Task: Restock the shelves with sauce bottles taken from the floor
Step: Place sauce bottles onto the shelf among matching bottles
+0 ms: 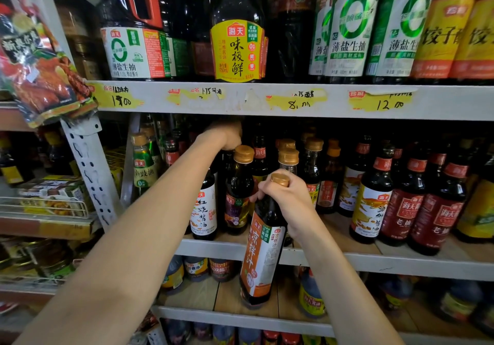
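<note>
My right hand (287,200) grips the neck of a dark sauce bottle with an orange and white label (260,254), just under its gold cap. The bottle hangs tilted in front of the middle shelf (401,263). My left hand (227,135) reaches deep into that shelf, above a dark bottle with a gold cap (239,192) and a white-labelled bottle (204,211). Its fingers are hidden in the shadow, so whether it holds anything cannot be told.
Rows of dark sauce bottles (417,200) fill the middle shelf to the right. Large bottles (238,37) stand on the upper shelf above yellow price tags (296,101). More bottles (311,295) sit on the lower shelf. A snack packet (40,69) hangs at left.
</note>
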A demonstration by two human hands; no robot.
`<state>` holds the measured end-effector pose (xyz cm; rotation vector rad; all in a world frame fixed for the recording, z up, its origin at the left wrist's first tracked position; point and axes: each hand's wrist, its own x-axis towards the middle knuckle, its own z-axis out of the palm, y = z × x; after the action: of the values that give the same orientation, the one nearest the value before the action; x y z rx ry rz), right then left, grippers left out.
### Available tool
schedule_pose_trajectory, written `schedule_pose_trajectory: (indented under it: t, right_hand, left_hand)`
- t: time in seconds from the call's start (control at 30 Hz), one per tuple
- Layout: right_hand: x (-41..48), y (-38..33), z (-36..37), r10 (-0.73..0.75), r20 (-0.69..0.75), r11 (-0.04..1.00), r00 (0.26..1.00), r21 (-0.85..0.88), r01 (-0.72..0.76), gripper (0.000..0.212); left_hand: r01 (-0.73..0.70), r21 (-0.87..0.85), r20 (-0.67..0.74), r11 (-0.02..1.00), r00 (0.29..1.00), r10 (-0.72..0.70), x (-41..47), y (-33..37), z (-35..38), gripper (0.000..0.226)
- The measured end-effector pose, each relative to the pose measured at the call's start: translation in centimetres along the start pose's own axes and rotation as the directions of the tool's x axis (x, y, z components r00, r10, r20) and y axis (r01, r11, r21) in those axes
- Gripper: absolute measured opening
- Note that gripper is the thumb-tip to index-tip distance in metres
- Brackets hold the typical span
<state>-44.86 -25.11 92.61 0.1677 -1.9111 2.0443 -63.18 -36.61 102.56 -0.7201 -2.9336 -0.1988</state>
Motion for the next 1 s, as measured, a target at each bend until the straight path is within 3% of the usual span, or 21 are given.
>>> schedule_pose_trajectory:
  t: [0.23, 0.4, 0.5, 0.67, 0.8, 1.0]
  right_hand:
    - [-0.2, 0.3, -0.1, 0.012, -0.027, 0.998, 1.0, -0.056, -0.014, 0.018]
    - [-0.4, 0.9, -0.3, 0.048, -0.038, 0.999, 0.998, -0.012, -0.048, 0.018]
    - [-0.4, 1.1, -0.3, 0.069, -0.044, 0.998, 0.997, 0.002, -0.069, 0.011]
    - [-0.3, 1.2, -0.4, 0.095, -0.055, 0.995, 0.994, 0.002, -0.096, 0.012]
    - [-0.7, 1.1, -0.3, 0.116, -0.07, 0.993, 0.991, -0.003, -0.116, 0.008]
    - [-1.1, 0.1, -0.4, 0.148, -0.09, 0.989, 0.985, 0.001, -0.149, 0.018]
  left_hand:
    - [-0.038, -0.05, 0.004, 0.998, 0.999, 0.038, 0.2, -0.2, -0.4, 0.03]
    - [0.001, -0.156, 0.044, 0.988, 0.999, 0.006, 0.2, 0.4, -0.3, 0.041]
    - [-0.009, -0.129, 0.022, 0.992, 1.0, 0.012, -0.5, 0.8, -0.1, 0.045]
    - [-0.099, 0.036, -0.159, 0.994, 0.982, 0.104, -3.7, 0.8, 0.4, 0.041]
    - [-0.187, 0.074, -0.125, 0.98, 0.973, 0.195, -5.8, 0.6, 1.1, 0.043]
    - [-0.218, 0.063, -0.08, 0.974, 0.972, 0.223, -6.6, 0.1, 0.0, 0.043]
